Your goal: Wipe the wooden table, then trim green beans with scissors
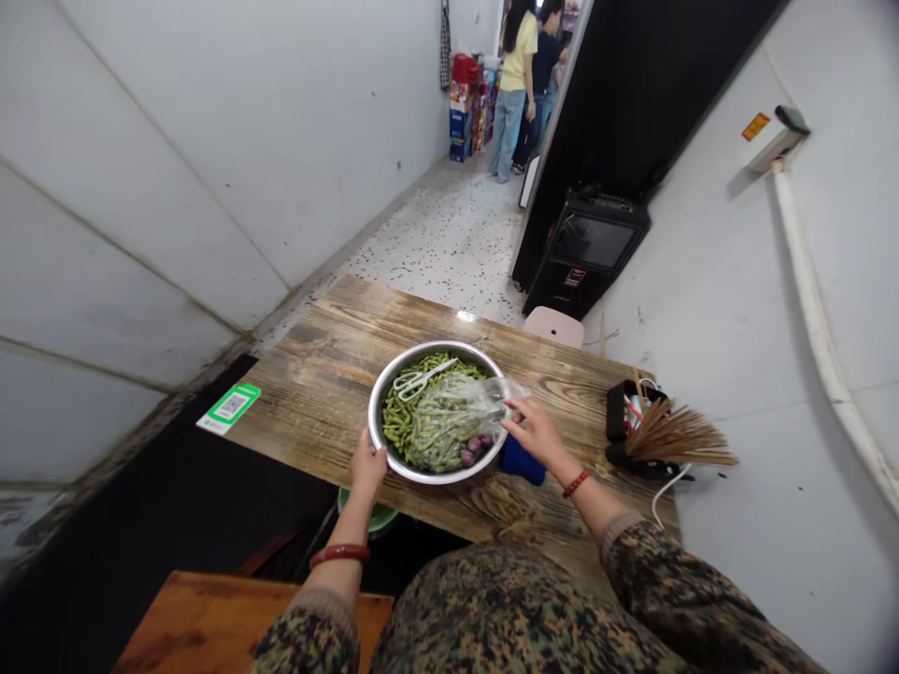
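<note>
Pinching the bowl by its rim with the left hand, thumb on top and fingers mostly out of sight below, probably to stop any turning or sliding. With the right hand, pinching one end of the clear bag between thumb and fingers over the bowl's right rim, apparently to control the loose film.

On the tabletop, the bowl just in from the near edge, roughly midway between the left and right edges, presumably for easy reach with both arms. Inside, green beans, bare along the left and far side, with the bag over the middle and front. More green showing through the film; cannot tell whether from within or from underneath. On top of the beans toward the far left, scissors, perhaps so placed to be handy. By the bowl's near right wall, a few purple bulbs, in the bag or beside it, hard to tell.

Below the right hand, just beside the bowl, a blue cloth, or something like one. At the tabletop's near left corner, a green card, face up, likely for scanning. Along the right edge, a black holder with brown sticks fanned toward the wall, probably for storage away from the working spot.
</note>
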A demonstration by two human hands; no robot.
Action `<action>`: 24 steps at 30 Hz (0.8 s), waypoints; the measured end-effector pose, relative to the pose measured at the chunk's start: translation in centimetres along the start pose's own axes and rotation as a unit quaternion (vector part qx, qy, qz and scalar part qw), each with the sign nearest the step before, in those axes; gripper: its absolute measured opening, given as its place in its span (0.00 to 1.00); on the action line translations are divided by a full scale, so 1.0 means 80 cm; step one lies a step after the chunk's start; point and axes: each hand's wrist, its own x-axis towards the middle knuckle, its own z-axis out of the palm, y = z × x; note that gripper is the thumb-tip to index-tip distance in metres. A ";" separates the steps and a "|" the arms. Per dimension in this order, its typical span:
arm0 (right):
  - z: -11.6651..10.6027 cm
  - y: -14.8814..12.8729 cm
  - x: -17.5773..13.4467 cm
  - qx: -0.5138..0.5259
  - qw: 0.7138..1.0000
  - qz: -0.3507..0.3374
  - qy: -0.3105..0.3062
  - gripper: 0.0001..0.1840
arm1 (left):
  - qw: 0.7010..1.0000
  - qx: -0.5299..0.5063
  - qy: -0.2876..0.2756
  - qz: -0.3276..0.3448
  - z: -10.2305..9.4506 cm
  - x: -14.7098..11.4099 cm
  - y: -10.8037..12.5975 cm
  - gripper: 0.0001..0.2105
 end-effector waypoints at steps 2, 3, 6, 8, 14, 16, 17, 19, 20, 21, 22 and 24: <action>0.008 -0.006 0.000 -0.001 1.000 -0.005 -0.002 0.15 | 0.998 0.033 0.024 0.037 -0.006 0.002 0.012 0.25; 0.010 -0.005 -0.001 -0.001 1.000 -0.001 0.003 0.14 | 0.997 0.046 0.033 0.062 -0.007 -0.003 0.018 0.25; 0.007 0.012 -0.016 -0.043 0.998 0.046 0.015 0.17 | 0.985 0.077 0.021 0.152 0.004 -0.043 0.036 0.24; 0.004 0.032 -0.037 -0.083 0.994 0.076 -0.010 0.19 | 0.964 0.103 -0.032 0.244 0.023 -0.079 0.047 0.22; 0.036 0.093 -0.128 -0.173 0.960 0.050 -0.213 0.29 | 0.799 0.268 -0.180 0.507 0.078 -0.123 0.054 0.26; 0.045 0.111 -0.142 -0.172 0.948 0.045 -0.265 0.34 | 0.784 0.286 -0.186 0.518 0.082 -0.113 0.048 0.26; 0.046 0.120 -0.141 -0.160 0.951 0.054 -0.260 0.34 | 0.780 0.292 -0.184 0.523 0.082 -0.108 0.045 0.27; 0.040 0.135 -0.124 -0.137 0.966 0.096 -0.199 0.32 | 0.773 0.299 -0.177 0.531 0.080 -0.099 0.039 0.28; 0.033 0.142 -0.110 -0.129 0.971 0.120 -0.159 0.30 | 0.772 0.301 -0.173 0.532 0.079 -0.096 0.037 0.28; 0.024 0.147 -0.093 -0.123 0.975 0.140 -0.122 0.29 | 0.773 0.303 -0.171 0.531 0.078 -0.094 0.035 0.28; 0.015 0.151 -0.075 -0.121 0.976 0.153 -0.092 0.28 | 0.774 0.304 -0.170 0.529 0.077 -0.093 0.034 0.28; -0.004 0.150 -0.041 -0.118 0.979 0.158 -0.049 0.26 | 0.777 0.304 -0.174 0.523 0.074 -0.093 0.034 0.28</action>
